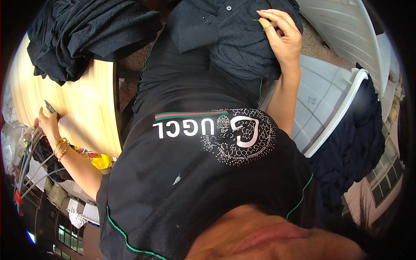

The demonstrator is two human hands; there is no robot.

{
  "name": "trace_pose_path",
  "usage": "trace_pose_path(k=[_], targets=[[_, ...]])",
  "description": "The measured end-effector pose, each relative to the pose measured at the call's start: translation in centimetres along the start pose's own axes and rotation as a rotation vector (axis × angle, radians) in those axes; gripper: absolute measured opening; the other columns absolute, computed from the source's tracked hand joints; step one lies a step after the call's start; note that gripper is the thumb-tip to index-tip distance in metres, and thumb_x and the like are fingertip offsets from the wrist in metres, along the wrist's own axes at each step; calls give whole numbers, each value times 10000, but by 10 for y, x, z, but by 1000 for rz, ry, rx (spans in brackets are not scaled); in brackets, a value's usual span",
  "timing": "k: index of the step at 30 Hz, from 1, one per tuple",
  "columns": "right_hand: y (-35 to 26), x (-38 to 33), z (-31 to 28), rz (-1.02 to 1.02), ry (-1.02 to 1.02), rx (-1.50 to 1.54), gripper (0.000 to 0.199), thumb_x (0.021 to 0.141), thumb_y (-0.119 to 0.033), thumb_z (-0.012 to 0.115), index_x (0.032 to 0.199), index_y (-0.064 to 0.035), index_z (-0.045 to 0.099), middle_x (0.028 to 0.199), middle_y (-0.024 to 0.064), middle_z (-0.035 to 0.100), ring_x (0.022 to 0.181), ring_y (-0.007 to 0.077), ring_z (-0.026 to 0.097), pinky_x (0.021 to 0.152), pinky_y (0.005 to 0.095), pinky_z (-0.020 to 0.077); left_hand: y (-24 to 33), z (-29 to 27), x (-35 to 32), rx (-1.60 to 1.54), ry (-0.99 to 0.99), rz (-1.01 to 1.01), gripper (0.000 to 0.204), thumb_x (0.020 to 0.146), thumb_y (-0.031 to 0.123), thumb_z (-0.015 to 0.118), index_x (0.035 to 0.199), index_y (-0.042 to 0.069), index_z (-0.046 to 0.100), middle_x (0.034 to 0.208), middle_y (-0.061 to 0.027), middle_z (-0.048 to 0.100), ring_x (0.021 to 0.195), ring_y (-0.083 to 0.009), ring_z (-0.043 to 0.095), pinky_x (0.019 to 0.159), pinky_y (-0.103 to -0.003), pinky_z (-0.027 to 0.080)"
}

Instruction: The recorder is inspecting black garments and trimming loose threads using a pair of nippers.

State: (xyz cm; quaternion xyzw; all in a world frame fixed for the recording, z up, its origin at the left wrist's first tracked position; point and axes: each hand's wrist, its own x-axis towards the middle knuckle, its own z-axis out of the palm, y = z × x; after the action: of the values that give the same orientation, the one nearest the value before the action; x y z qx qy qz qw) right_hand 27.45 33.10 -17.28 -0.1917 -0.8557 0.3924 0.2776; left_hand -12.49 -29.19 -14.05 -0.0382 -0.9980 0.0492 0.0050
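My left hand [50, 124], with bangles at the wrist, is over the wooden tabletop's left side. Its fingers close round a small pair of metal thread snips [49, 107]. My right hand [286, 41] is raised above a black buttoned garment [242, 41] spread over my lap. A yellowish cover [264, 24] wraps the thumb tip. Thumb and fingers are drawn together in a pinch, and a fine thin thing, too small to name, shows at the thumb's tip. One cuff of the garment lies toward the left, with buttons near the top.
A heap of black cloth [93, 32] lies on the wooden tabletop [82, 108]. Grey plastic bins [323, 93] stand close on my right, dark cloth [351, 134] hanging over one rim. Cables [27, 162] and a yellow bag [102, 161] are beside my left arm.
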Motion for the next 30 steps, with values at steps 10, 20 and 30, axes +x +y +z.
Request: trace_pose_path(k=[10,20,30], targets=[[-23,-13,16,129,-30,466,251,871,52,698,1118,12,708,1112,71,673,813,49,654,635,155,482,59,-33,22,-1011,1,16,353,891,38,728,1216,-67,639,1027,-81,682,865,-136,655,873,-254,544],[-90,-17,60,339,-214,1050,533,1001,-155,599,1464,23,406,1311,156,595,1149,193,607,965,293,484,386,-76,-166,-1540,-697,587,244,890,-11,704,1130,17,664,996,-39,684,904,-129,675,829,-245,542],[-52,-50,53,569,-44,801,301,1043,-124,492,1275,42,586,1100,114,690,938,151,669,837,269,541,442,-28,-213,-1261,-612,921,216,889,102,696,1068,-19,678,967,-125,681,870,-225,702,773,-322,554]])
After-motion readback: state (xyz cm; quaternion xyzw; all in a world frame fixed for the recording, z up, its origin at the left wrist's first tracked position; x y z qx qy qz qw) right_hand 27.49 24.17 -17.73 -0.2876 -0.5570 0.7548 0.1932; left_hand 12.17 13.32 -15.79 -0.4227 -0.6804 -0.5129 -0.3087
